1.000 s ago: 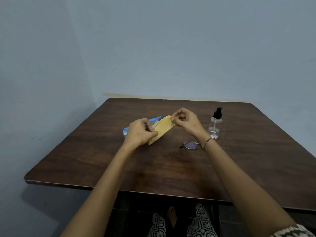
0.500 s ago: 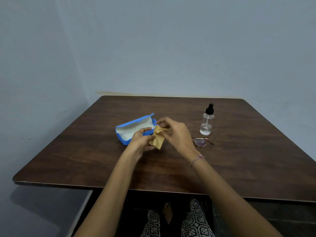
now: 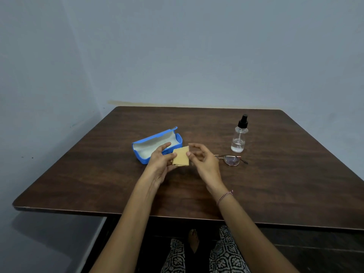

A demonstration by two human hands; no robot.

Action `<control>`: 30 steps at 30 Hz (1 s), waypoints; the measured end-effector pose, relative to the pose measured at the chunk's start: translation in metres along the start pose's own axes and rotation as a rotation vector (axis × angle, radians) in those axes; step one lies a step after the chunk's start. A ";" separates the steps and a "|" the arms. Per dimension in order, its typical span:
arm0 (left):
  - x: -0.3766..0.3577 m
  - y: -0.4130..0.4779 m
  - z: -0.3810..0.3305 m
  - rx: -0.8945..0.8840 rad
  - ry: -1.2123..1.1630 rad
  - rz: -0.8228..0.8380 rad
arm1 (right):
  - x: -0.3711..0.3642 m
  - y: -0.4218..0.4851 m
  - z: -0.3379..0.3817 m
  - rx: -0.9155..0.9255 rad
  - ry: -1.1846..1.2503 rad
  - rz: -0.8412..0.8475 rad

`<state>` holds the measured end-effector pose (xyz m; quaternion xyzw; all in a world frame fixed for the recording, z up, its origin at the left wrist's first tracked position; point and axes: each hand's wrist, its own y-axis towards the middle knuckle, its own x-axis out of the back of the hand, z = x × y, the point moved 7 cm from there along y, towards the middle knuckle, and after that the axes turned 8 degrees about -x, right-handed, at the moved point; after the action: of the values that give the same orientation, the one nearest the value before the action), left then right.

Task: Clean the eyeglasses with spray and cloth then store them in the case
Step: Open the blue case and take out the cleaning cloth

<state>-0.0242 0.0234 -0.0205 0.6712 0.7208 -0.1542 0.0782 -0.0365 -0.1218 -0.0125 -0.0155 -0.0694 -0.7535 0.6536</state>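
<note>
Hands raised over the counter. Folded cloth is pinched by the left hand; right hand is loosely curled beside its edge, gripping nothing. Glasses are laid flat just right. Open case is seen behind the cloth, spray farthest right.

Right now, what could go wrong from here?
1. The cloth is held only by the left hand; the right hand is open beside it, so it may slip.
2. The eyeglasses lie just past the right hand; a careless reach could knock them or the spray bottle.
</note>
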 end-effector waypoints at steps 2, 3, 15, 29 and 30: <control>0.000 -0.003 -0.001 -0.046 0.032 0.045 | -0.010 0.001 -0.009 -0.087 0.125 0.069; 0.000 -0.005 -0.003 -0.076 0.064 0.070 | -0.013 0.001 -0.010 -0.099 0.139 0.091; 0.029 0.003 -0.005 -0.177 0.821 0.068 | -0.027 0.001 -0.017 -0.097 -0.424 0.126; -0.004 -0.010 -0.036 -0.575 1.144 -0.072 | 0.001 0.004 0.008 0.176 -0.678 -0.052; -0.014 -0.010 -0.036 -0.617 1.123 -0.065 | 0.014 0.005 0.013 0.199 -0.646 -0.093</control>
<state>-0.0298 0.0219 0.0192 0.5741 0.6833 0.4330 -0.1263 -0.0345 -0.1348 0.0027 -0.1862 -0.3466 -0.7281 0.5612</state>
